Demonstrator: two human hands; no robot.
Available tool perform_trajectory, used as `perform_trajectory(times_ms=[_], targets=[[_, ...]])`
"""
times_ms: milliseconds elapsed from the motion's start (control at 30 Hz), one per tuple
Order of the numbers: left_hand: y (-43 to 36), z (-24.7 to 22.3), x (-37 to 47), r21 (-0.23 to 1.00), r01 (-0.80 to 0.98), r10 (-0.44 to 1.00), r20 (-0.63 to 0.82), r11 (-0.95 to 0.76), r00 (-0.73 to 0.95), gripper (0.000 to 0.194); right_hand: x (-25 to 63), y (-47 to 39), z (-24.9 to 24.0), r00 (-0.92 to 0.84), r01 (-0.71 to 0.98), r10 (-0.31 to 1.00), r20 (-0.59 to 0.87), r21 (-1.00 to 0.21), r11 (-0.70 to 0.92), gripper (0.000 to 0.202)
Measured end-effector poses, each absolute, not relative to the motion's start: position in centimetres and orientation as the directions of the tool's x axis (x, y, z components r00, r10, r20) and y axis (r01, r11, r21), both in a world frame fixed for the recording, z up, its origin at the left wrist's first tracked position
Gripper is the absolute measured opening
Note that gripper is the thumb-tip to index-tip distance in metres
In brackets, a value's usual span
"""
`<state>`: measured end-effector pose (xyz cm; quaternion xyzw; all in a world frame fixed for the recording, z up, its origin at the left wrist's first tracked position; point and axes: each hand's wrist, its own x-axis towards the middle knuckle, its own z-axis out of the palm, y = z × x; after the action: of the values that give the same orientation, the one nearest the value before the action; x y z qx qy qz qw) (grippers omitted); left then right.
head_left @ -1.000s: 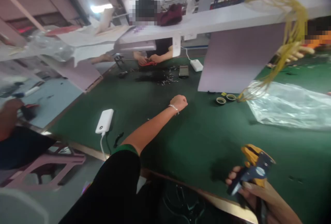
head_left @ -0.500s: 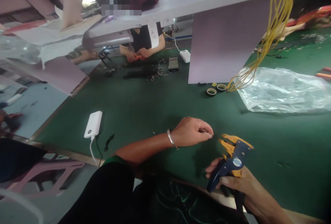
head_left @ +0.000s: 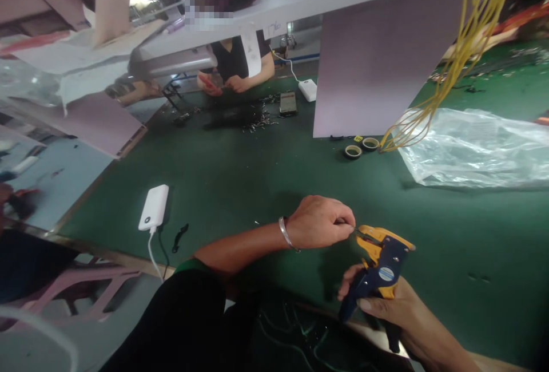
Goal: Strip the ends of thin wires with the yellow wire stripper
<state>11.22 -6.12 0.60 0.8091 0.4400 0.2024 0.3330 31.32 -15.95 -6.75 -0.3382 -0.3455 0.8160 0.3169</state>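
- The right hand (head_left: pixel 388 306) is wrapped around the dark blue handles of a wire stripper (head_left: pixel 380 263), holding it at the near edge of the table, its yellow head pointing up and to the left.
- The left hand (head_left: pixel 319 222) is pinched nearly closed, fingertips meeting on a thin short wire (head_left: pixel 350 226) whose end sits right at the yellow head of the stripper; the wire is too fine to make out further.
- A silver bracelet (head_left: pixel 283 233) circles the left wrist, and a black sleeve (head_left: pixel 184 315) with a green cuff covers the upper arm.
- Both hands hang over the green table (head_left: pixel 257 171), close to its near edge.
- To the left on the table lies a white power bank (head_left: pixel 153 207) with a white cable running off the near edge, and a small black piece just to its right.
- Farther off, right of centre, two small tape rolls (head_left: pixel 361 147) sit side by side at the foot of a pale upright panel (head_left: pixel 377 57).
- A bundle of yellow wires (head_left: pixel 450 68) hangs down at the right, its ends reaching a crumpled clear plastic bag (head_left: pixel 472 146) spread on the table.
- At the far side, another person (head_left: pixel 234 66) in a black top sits with both hands together, and a phone (head_left: pixel 288 103), a white charger (head_left: pixel 307 90) and a scatter of small dark parts lie near them.
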Motion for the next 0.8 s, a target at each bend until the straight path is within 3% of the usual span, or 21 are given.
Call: perform_trajectory(times_ms=[100,300,533,800], targets=[[-6.2,0.7,11.2,0.723,0.575,0.842,0.018,-0.384,0.539,0.008,31.4,-16.0,-7.3,-0.587,-0.31,0.762,-0.274,-0.793,-0.525,0.036],[-6.2,0.7,11.2,0.744,0.56,0.84,0.001,-0.363,0.543,0.007,31.4,-15.9,-6.9,-0.59,-0.3,0.745,-0.311,-0.772,-0.561,0.035],[-6.2,0.8,11.4,0.755,0.559,0.838,-0.021,-0.344,0.545,0.008,31.5,-15.9,-8.3,-0.595,-0.32,0.782,-0.185,-0.838,-0.442,0.028],[-6.3,0.8,11.3,0.768,0.55,0.834,-0.037,-0.328,0.55,0.006,31.8,-16.1,-9.2,-0.586,-0.328,0.791,-0.177,-0.84,-0.432,0.024]])
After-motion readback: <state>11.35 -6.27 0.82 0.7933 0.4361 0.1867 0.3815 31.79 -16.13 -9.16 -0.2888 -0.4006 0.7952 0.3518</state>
